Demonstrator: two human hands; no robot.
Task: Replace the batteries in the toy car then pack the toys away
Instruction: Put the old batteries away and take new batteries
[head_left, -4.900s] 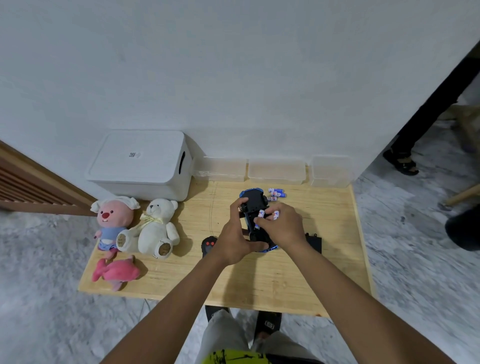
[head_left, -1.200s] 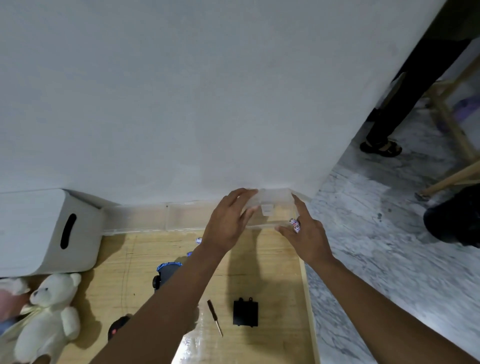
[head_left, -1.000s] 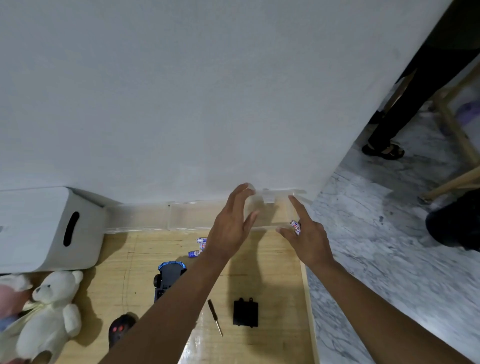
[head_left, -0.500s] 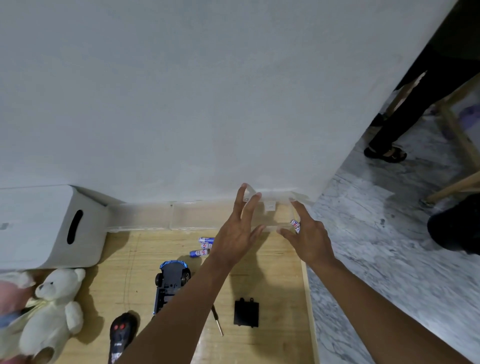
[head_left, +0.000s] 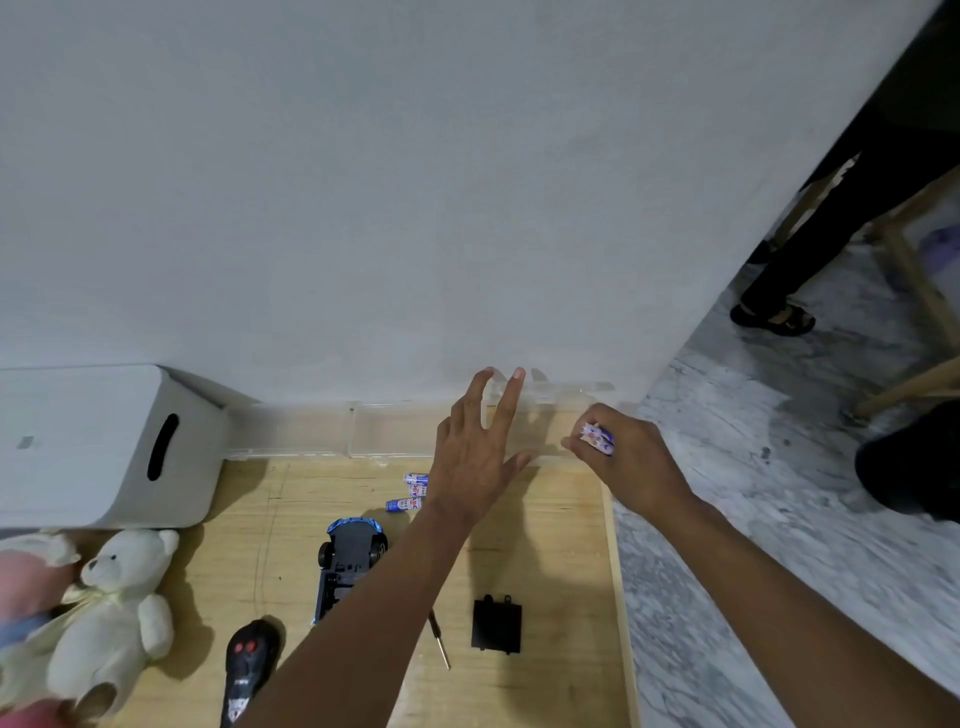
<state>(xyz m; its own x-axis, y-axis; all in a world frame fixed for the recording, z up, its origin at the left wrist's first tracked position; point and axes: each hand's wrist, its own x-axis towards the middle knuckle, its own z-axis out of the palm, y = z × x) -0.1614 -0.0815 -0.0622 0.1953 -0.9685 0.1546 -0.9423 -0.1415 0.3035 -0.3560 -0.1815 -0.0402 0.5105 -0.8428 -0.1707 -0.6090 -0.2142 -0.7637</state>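
1. Right hand (head_left: 631, 457): we curl the fingers tightly round the held batteries (head_left: 597, 439), a small bundle of white-and-blue cells. Their ends stick out above the knuckles. The hand is over the front edge of the clear box (head_left: 576, 400), at the far right corner of the table (head_left: 561, 551).

2. Left hand (head_left: 475, 457): we keep it flat, with the fingers straight and spread wide and nothing gripped. The fingertips (head_left: 518, 374) lie against the transparent lid of the clear box, which stands raised against the wall. We cannot tell how firm the contact is.

3. Toy car (head_left: 350, 561): it lies upside down near the middle of the table, blue nose toward the wall, well apart from both hands. The left forearm crosses over its rear end.

4. Loose batteries (head_left: 413, 488): they lie on the table between the car's nose and the left hand.

5. Battery cover (head_left: 496, 626): this black plate lies flat, nearer than the clear box. The screwdriver (head_left: 439, 639) lies just beside it on the left.

6. Remote control (head_left: 249, 665): it sits at the near edge, left of the car.

7. White teddy bear (head_left: 114, 597) and pink plush (head_left: 26, 577): they lie at the left of the table, in front of the white storage box (head_left: 93, 441).

8. Two more clear containers (head_left: 322, 431) stand in a row along the wall.
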